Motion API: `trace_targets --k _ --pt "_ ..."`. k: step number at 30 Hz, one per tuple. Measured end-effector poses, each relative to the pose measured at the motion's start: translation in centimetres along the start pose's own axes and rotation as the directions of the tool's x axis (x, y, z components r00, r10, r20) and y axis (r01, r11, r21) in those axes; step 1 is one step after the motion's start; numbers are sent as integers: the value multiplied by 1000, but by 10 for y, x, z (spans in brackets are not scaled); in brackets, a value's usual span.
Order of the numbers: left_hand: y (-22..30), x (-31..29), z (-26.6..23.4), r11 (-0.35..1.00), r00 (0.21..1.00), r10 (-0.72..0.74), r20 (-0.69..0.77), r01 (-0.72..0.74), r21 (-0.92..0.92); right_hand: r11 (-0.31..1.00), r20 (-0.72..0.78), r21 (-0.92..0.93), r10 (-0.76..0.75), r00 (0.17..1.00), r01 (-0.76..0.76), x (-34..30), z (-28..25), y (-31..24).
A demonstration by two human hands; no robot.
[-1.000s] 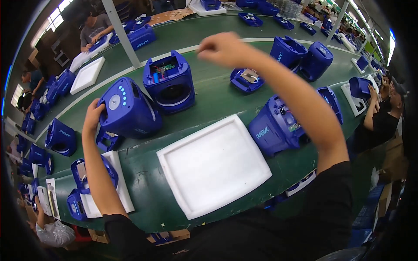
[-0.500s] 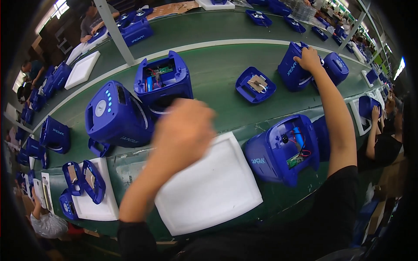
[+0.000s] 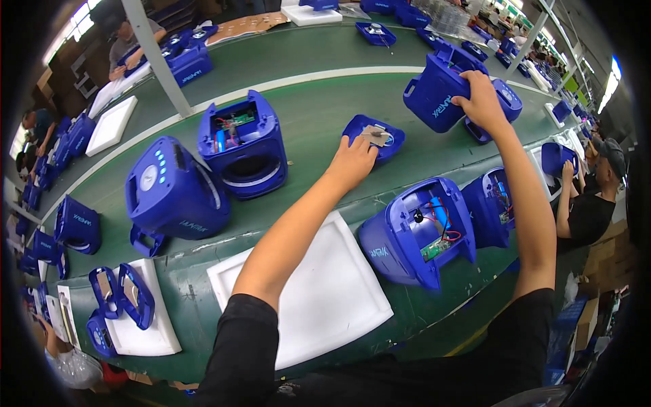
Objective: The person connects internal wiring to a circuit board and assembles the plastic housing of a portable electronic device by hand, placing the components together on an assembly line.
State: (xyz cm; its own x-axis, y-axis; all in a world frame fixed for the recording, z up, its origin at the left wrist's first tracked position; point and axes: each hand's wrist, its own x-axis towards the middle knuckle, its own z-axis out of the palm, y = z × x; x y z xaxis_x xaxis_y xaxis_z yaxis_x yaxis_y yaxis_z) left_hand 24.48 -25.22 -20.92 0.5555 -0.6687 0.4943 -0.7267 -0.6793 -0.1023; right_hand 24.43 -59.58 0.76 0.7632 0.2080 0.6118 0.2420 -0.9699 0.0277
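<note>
My right hand [image 3: 480,102] grips the upper rim of a blue plastic speaker housing [image 3: 437,95], which hangs tilted just over the belt. My left hand [image 3: 351,163] reaches across to a shallow blue cover [image 3: 388,146] and closes on its near left edge. A piece of brown cardboard [image 3: 373,133] and a white wire lie inside that cover. Nearest my right forearm stand an open blue housing [image 3: 390,244], showing a blue battery, red wires and a green circuit board, and a second open housing [image 3: 485,220] beside it.
A white foam tray [image 3: 339,292] lies in front of me. To the left are an open-topped speaker [image 3: 244,152], a closed speaker [image 3: 176,197] and several small covers on another foam tray [image 3: 146,332]. A metal post [image 3: 159,61] rises behind the belt. Co-workers sit along both sides.
My left hand has swung forward and right from above the foam tray to the cover. My right hand has lifted and tilted the housing, turning it from where it stood.
</note>
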Motion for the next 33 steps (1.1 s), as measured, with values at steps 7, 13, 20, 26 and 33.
trace_targets --k 7,13,20,26,33 --pt "46 -130 -207 930 959 -239 -152 181 -320 957 -201 133 -228 953 257 -41 -167 -116" --pt "114 -307 -328 361 580 -815 -8 497 -789 855 -173 343 -350 921 389 -123 -232 -236" --pt "162 -479 -407 207 537 -837 100 481 -852 632 -123 537 -597 792 559 -185 -238 -350" --pt "179 -491 -380 161 731 -682 34 195 -968 550 32 649 -710 704 525 -223 -194 -389" --pt "187 -455 -394 89 880 -466 -86 -50 -995 597 113 655 -683 722 463 -248 -192 -394"
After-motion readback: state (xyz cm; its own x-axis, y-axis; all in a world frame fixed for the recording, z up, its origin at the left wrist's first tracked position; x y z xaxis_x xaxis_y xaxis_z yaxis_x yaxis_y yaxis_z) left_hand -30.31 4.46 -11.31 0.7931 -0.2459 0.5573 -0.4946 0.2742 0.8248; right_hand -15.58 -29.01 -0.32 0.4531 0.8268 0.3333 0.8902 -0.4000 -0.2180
